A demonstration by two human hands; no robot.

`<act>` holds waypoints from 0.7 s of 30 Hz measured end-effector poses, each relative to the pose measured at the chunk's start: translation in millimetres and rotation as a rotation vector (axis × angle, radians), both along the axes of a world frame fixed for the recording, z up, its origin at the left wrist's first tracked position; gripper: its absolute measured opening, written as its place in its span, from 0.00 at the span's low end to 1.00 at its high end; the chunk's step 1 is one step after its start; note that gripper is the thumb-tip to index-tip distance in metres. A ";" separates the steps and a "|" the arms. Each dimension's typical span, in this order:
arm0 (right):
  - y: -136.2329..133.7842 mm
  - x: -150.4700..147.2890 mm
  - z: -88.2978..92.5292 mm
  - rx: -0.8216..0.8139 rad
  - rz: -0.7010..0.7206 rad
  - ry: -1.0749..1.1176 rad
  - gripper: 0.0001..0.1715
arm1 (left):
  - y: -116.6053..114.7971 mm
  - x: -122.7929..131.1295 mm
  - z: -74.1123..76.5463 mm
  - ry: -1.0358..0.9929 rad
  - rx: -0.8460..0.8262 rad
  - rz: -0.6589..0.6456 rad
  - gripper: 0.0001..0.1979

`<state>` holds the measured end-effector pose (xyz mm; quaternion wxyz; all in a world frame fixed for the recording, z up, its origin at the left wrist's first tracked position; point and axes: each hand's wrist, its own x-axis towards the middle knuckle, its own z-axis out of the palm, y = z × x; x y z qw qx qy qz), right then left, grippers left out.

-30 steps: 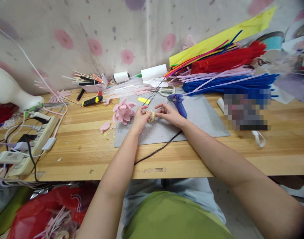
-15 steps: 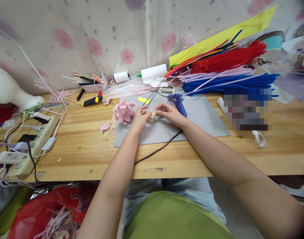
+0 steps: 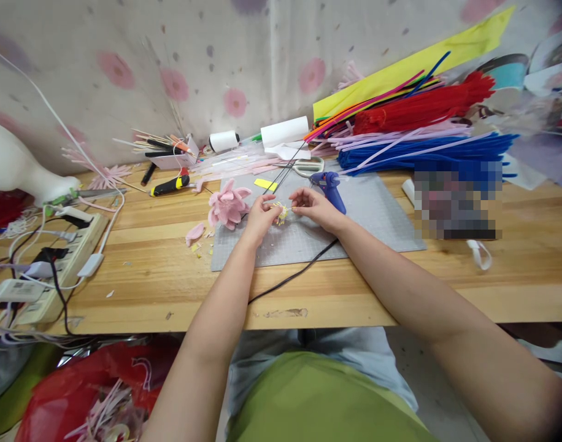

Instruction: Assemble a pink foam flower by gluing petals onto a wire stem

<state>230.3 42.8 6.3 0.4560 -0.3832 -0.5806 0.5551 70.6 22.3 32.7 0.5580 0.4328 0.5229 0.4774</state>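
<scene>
Over the grey cutting mat (image 3: 373, 227), my left hand (image 3: 261, 219) pinches a small yellow fringed flower centre (image 3: 281, 213) with thin, thread-like strands. My right hand (image 3: 314, 209) is closed at the fingertips on one fine strand at the right side of that piece. Left of my left hand lies a pink fuzzy flower (image 3: 229, 205) with many petals. A blue glue gun (image 3: 329, 190) rests just behind my right hand. A small yellow strip (image 3: 265, 185) and thin dark wires lie beyond my left fingers.
Scissors (image 3: 308, 166), a white roll (image 3: 284, 132) and bundles of red (image 3: 419, 109) and blue pipe cleaners (image 3: 423, 153) lie at the back. A yellow-black cutter (image 3: 169, 185) is left of the mat. A power strip (image 3: 62, 270) with cables stands far left. A black cord (image 3: 292, 274) crosses the front.
My right hand has drawn slightly to the right from the yellow flower centre, and a fine strand shows between the hands. My left hand stays in place, holding the piece.
</scene>
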 end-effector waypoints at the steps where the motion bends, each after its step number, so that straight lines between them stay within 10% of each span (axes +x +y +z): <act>1: 0.2 0.3 0.0 0.002 -0.001 0.003 0.18 | -0.1 0.1 0.5 0.000 0.000 0.000 0.17; 21: -2.8 -4.0 1.0 -0.015 -0.048 -0.029 0.13 | -0.3 0.3 -0.4 -0.007 -0.007 0.010 0.16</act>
